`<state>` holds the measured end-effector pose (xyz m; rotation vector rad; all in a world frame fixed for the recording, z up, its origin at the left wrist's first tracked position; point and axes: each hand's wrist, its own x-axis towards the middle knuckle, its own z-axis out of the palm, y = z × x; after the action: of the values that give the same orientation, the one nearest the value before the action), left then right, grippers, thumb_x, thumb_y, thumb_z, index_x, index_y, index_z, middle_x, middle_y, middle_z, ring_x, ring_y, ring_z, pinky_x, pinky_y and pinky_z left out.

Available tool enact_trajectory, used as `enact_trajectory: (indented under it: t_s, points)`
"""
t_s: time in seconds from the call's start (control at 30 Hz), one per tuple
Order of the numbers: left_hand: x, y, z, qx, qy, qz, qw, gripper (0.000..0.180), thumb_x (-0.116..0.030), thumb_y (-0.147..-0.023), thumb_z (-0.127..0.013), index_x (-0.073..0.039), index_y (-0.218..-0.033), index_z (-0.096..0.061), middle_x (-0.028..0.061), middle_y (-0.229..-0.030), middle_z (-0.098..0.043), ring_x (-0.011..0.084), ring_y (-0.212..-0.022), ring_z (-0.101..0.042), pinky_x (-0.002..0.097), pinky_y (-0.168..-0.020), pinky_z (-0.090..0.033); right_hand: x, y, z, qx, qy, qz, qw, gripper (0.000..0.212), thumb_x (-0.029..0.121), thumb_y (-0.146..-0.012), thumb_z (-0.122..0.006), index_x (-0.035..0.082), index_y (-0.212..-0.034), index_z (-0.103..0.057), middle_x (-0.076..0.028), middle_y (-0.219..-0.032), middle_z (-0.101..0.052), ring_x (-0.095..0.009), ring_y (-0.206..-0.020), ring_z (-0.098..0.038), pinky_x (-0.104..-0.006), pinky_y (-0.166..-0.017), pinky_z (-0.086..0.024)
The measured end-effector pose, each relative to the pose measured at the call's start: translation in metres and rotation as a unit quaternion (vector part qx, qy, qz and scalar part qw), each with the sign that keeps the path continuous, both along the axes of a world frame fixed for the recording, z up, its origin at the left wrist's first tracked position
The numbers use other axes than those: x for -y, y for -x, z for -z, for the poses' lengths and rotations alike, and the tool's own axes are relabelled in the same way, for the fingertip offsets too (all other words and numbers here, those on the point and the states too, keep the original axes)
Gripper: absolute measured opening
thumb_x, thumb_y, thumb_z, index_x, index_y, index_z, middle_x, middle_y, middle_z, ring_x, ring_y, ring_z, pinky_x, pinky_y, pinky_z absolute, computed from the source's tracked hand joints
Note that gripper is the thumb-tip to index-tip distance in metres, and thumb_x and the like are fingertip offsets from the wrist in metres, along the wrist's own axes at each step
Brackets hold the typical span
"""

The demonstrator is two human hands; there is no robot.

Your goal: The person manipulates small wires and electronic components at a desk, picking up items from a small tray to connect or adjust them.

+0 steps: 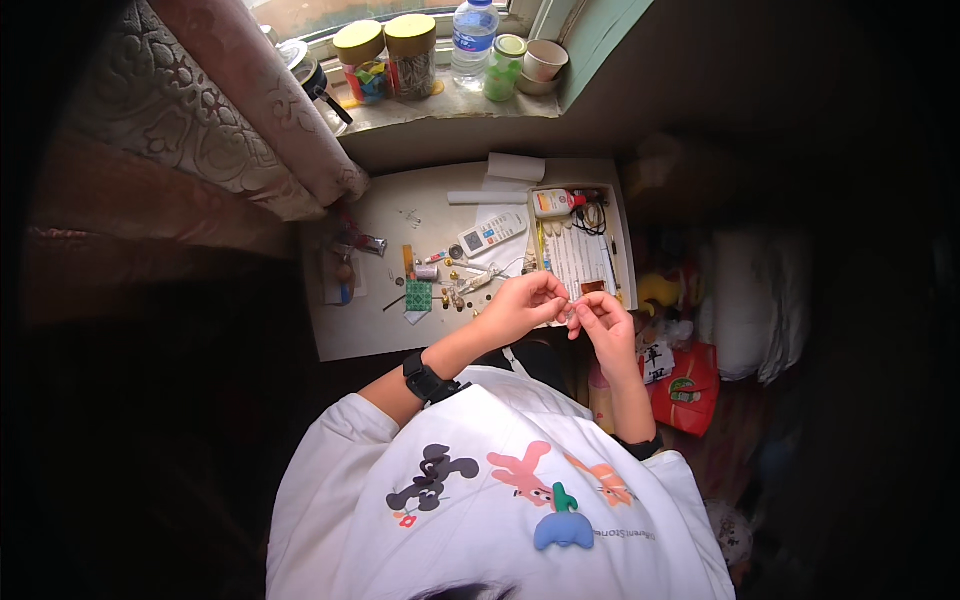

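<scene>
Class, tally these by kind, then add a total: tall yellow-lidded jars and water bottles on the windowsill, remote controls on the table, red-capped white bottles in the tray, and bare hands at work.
Tall yellow-lidded jars: 2
Water bottle: 1
Remote control: 1
Red-capped white bottle: 1
Bare hands: 2
Total: 7

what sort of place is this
Probably a room in a home: a patterned curtain hangs by a windowsill with lidded jars, and a remote control lies on a cluttered pale table.
</scene>
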<state>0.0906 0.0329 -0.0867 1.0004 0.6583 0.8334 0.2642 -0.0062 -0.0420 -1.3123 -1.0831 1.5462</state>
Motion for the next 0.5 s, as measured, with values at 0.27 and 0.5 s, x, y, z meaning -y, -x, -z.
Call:
enact_trajectory:
  t_s: [0.27,0.5]
  points:
    - [0.001,0.019,0.096,-0.396,-0.064,-0.044,0.915,0.018,-0.018,-0.084,-0.058,-0.001,-0.085,-0.066,0.0096,-0.075,-0.065,0.0181,-0.066,-0.062,0.0281,-0.062,-0.049,-0.010,-0.075,0.115,0.037,0.076,0.092,0.992,0.016,0.015,-0.092,-0.049,0.001,-0.092,-0.056,-0.005,-0.068,-0.059,-0.004,-0.047,-0.041,-0.0153,-0.046,-0.033]
    - [0.030,-0.025,0.173,-0.450,-0.257,0.072,0.852,0.020,-0.005,-0.070,-0.063,-0.006,-0.090,-0.063,0.0135,-0.086,-0.057,0.0317,-0.083,-0.057,0.0392,-0.073,-0.047,0.060,-0.083,0.165,0.035,0.171,0.133,0.976,0.014,0.014,-0.090,-0.051,0.001,-0.093,-0.058,-0.003,-0.067,-0.058,-0.004,-0.049,-0.042,-0.0163,-0.047,-0.033]
